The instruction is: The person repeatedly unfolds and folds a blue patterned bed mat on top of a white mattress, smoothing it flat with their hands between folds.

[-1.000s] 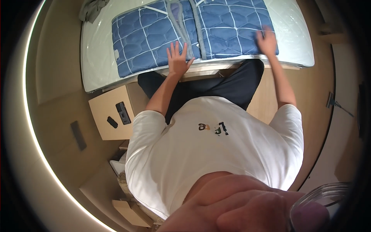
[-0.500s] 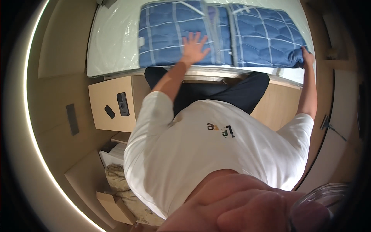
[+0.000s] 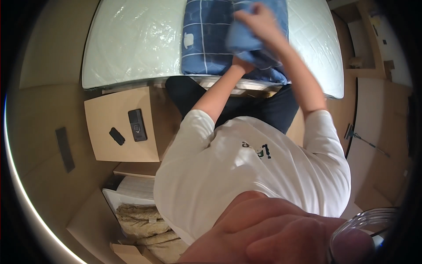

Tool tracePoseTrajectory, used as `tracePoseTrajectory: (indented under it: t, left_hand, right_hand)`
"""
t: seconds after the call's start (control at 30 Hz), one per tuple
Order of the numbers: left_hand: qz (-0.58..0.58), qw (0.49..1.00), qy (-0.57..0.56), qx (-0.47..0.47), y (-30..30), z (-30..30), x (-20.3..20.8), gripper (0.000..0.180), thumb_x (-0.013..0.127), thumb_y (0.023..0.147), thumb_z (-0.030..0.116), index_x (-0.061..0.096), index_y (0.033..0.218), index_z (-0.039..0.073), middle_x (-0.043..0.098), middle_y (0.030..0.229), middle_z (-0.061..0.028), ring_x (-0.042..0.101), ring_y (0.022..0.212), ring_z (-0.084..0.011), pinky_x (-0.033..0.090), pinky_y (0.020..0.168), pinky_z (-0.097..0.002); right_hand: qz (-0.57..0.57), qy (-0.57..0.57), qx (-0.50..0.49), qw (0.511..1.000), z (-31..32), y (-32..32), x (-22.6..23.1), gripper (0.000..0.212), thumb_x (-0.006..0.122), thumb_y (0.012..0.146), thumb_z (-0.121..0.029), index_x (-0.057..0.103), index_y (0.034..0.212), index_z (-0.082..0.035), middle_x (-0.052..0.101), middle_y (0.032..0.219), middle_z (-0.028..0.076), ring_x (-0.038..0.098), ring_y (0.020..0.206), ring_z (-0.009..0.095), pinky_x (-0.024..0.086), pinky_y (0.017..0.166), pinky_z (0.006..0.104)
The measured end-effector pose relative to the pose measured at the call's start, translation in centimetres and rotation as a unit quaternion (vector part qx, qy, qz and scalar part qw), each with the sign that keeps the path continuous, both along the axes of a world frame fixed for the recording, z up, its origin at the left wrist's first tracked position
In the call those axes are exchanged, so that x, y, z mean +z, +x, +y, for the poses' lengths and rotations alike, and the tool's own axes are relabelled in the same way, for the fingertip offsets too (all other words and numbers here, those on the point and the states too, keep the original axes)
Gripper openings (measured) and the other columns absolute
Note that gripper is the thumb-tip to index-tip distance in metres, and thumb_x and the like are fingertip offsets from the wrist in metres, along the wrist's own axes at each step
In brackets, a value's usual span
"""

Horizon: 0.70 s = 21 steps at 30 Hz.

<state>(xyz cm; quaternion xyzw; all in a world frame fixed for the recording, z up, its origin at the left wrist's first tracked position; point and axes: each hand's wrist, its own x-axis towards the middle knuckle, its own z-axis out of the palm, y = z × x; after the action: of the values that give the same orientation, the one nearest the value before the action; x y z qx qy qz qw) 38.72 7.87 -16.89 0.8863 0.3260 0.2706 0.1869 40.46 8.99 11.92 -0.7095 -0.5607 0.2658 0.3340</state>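
Note:
A blue checked quilt (image 3: 205,44) with white lines and grey trim lies on a plastic-covered mattress (image 3: 136,44). Its right part is turned over onto the left part, so a plainer, lighter blue underside (image 3: 241,42) shows. My right hand (image 3: 263,25), slightly blurred, is closed on the turned-over part above the quilt. My left hand (image 3: 243,65) sits low at the quilt's front edge, against the fold. Fabric hides its fingers.
Left of my legs stands a light wood bedside cabinet (image 3: 103,119) with two black devices (image 3: 137,125) on it. A brownish cloth bundle (image 3: 140,220) lies behind it at lower left. A long-handled squeegee-like tool (image 3: 365,140) is on the right.
My right hand has swung in from the far right, bringing the quilt's right part over leftward. My left hand went from lying spread on the quilt to the fold, moving right.

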Motion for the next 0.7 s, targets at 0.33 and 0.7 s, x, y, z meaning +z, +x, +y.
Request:
tracePoseTrajectory:
  t: [0.33, 0.7]
  left_hand:
    - [0.007, 0.997, -0.037, 0.064, -7.4, -4.8, -1.8, 0.062, 0.054, 0.101, 0.037, 0.039, 0.154, 0.008, 0.039, 0.159, -0.0192, 0.036, 0.145, -0.0347, 0.027, 0.121, -0.0481]
    - [0.012, 0.982, -0.052, 0.183, -7.7, -5.3, -4.4, 0.066, 0.064, 0.094, 0.038, 0.046, 0.149, 0.006, 0.049, 0.151, -0.0216, 0.048, 0.136, -0.0383, 0.036, 0.114, -0.049]
  right_hand:
    - [-0.076, 0.043, 0.022, 0.996, 1.9, -15.9, -19.7, 0.04, 0.073, 0.076, -0.024, 0.055, 0.101, 0.001, 0.068, 0.091, 0.025, 0.067, 0.09, 0.045, 0.054, 0.079, 0.0528]
    - [-0.09, 0.202, 0.284, 0.933, -2.2, -2.5, -15.5, 0.022, 0.066, 0.096, -0.018, 0.069, 0.114, -0.005, 0.07, 0.108, 0.016, 0.066, 0.101, 0.036, 0.052, 0.089, 0.0429]
